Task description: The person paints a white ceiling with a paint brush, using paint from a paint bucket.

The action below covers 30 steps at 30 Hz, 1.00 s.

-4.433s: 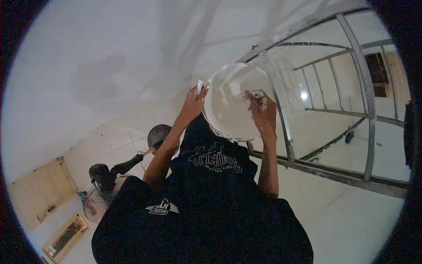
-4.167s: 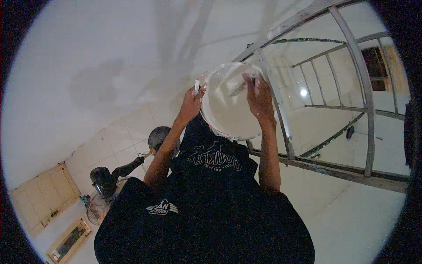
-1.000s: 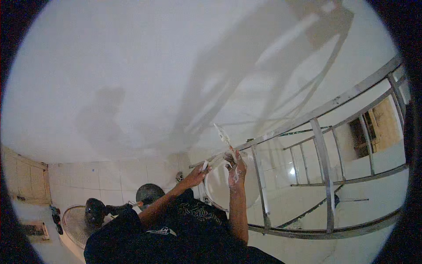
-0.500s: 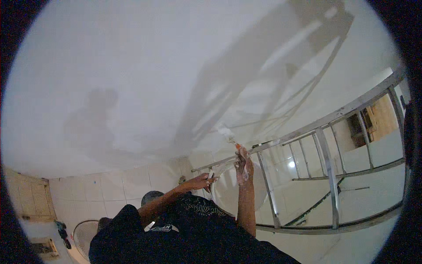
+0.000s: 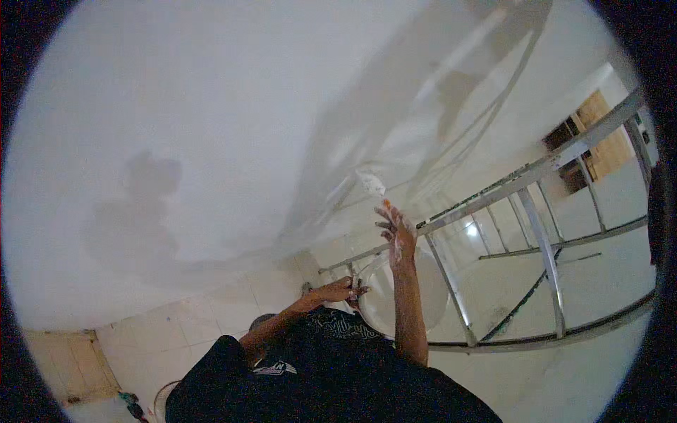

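My right hand (image 5: 400,236) is raised in front of me, its fingers around the orange handle of a putty knife. The knife's blade (image 5: 371,185), smeared white, points up toward the pale wall surface (image 5: 211,106); I cannot tell whether it touches. White smears also coat this hand and wrist. Lower and to the left, my left hand (image 5: 342,290) is closed on a thin, light-coloured thing that I cannot make out. Beside it, partly behind my right forearm, is a large round white shape (image 5: 434,296) that looks like a bucket.
A metal ladder (image 5: 546,257) stretches along the right, close to my right forearm. Pale tiles (image 5: 169,331) line the lower left, beside a wooden panel (image 5: 70,363). A wooden-framed opening (image 5: 606,151) shows at the far right. Large shadows fall across the wall.
My right hand has risen with the putty knife, and its fingers look more spread. My left hand keeps its grip. The whole view has shifted and tilted somewhat.
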### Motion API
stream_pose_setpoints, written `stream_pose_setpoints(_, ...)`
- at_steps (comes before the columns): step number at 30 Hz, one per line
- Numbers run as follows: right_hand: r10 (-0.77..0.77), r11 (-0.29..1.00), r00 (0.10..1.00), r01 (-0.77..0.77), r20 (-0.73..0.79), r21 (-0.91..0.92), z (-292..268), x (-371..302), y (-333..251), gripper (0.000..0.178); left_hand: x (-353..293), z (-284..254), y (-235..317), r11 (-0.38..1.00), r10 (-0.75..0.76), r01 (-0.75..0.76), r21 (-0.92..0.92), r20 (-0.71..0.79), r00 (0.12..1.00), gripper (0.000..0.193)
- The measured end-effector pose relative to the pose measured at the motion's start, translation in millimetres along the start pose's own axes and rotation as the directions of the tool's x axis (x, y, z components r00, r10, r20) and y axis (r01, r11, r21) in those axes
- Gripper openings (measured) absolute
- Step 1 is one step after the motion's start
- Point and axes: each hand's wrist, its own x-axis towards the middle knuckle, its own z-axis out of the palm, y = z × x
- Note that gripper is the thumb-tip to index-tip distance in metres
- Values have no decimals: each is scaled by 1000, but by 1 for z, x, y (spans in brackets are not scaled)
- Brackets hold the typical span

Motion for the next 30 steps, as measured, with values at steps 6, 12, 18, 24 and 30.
stream_pose_setpoints(6,-174,981,967,154,-186,-117,31,31,-66,32,57,10,-86,939,126,-69,-337,151,980,54)
stream_pose_setpoints(12,-449,862,839,497,-307,99,77,36,-138,26,70,21,-107,862,379,-277,-424,178,908,48)
stream_pose_setpoints(18,-409,901,881,432,-239,50,65,48,-97,24,52,18,-75,936,352,-346,-63,135,926,56)
stream_pose_setpoints(24,-394,914,901,405,-180,28,72,34,-99,24,91,29,-147,969,233,-241,-57,-112,966,68)
stream_pose_setpoints(30,-444,894,862,446,-244,-51,89,64,-145,25,110,28,-176,946,264,-264,-189,-27,964,54)
